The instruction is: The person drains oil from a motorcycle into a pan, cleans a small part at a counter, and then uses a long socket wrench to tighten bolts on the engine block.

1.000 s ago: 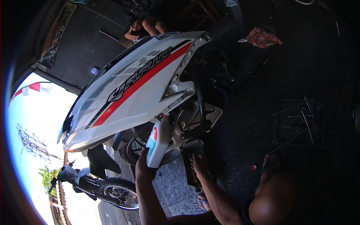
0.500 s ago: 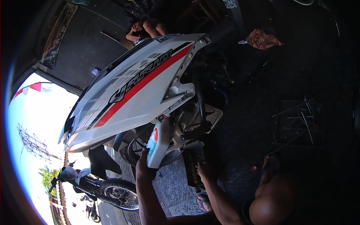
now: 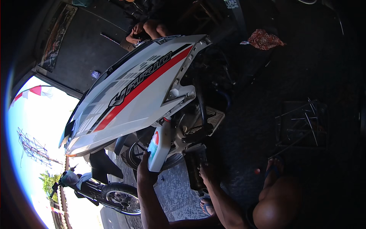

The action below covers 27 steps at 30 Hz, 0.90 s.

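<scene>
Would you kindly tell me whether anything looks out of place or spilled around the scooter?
The crumpled reddish cloth looks a little out of place, lying loose on the dark floor, away from the left hand and its white bottle. No spill stands out, though deep shadow hides much.

Large, angular, black-outlined lettering (image 3: 141, 79) slants up to the right across the smooth white plastic motor-scooter body panel (image 3: 137, 108) in the centre left of the frame; it forms a single clear word, just above a red diagonal stripe (image 3: 143, 88). Below centre, a white plastic bottle (image 3: 162, 152) carries a teal and red label (image 3: 153, 145) whose print is too small to read. At the top, right of centre, a dark upright post (image 3: 238, 19) bears a small patch of pale print (image 3: 231, 4), also unreadable.
</scene>
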{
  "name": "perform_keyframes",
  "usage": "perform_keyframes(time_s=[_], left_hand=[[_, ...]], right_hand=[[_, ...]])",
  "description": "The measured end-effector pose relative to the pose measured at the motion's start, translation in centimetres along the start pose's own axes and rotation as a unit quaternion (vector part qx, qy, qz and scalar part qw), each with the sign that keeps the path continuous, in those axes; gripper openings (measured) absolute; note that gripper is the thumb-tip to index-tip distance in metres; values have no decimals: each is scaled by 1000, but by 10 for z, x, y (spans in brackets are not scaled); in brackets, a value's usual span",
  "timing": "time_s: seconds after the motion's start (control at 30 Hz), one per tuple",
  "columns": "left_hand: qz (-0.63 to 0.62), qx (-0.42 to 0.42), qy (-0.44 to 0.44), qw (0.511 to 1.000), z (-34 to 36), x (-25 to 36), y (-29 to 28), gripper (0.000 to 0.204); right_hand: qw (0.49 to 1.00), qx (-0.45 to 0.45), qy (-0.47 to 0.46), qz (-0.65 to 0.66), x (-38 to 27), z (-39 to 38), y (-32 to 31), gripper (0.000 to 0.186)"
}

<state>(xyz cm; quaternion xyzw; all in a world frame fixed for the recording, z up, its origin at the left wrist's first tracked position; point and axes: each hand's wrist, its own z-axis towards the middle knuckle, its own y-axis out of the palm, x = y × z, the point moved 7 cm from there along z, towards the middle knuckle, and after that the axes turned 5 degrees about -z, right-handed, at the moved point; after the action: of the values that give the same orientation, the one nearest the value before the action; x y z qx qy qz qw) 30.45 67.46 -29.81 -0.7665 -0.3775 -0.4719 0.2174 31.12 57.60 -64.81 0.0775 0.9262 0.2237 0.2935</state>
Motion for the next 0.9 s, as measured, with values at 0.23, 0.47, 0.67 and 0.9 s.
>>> perform_keyframes(time_s=[0.23, 0.47, 0.67, 0.9], left_hand=[[85, 0, 73, 994, -8, 8, 9, 45], [220, -9, 126, 967, 2, 8, -1, 42], [288, -34, 183, 939, 18, 9, -24, 43], [488, -20, 280, 827, -6, 22, -1, 72]], right_hand=[[1000, -4, -1, 6, 0, 3, 1, 26], [1000, -8, -3, 11, 1, 5, 2, 26], [1000, -21, -12, 15, -5, 5, 10, 26], [1000, -21, -7, 22, -2, 4, 11, 26]])
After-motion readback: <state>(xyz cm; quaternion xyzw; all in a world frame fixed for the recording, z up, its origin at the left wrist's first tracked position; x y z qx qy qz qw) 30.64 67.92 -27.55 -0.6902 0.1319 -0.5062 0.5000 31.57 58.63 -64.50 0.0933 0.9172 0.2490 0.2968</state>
